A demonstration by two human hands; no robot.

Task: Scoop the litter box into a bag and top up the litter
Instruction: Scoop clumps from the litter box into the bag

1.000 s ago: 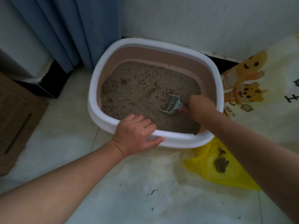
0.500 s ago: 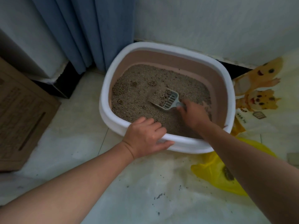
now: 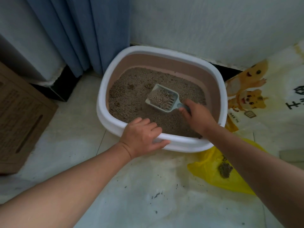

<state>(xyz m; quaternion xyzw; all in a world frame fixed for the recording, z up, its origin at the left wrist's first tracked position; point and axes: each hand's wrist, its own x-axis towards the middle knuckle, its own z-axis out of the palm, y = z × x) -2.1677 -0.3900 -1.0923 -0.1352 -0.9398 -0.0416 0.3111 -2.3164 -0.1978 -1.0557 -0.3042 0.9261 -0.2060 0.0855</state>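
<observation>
A white-rimmed litter box with pinkish inner walls sits on the tiled floor, filled with brown litter. My left hand grips its near rim. My right hand holds the handle of a grey slotted scoop, which is lifted over the litter and heaped with pellets. Right of the box, on the floor, lies a yellow plastic bag with a dark clump of scooped litter on it. My right forearm hides part of the bag.
A large litter sack printed with cartoon cats lies at the right. Blue curtains hang behind the box on the left, and a cardboard box stands at the far left. Spilled litter crumbs dot the floor.
The scoop has moved from the litter's right side toward the middle, dug in, and now sits raised and full of pellets. My left hand has stayed on the rim.
</observation>
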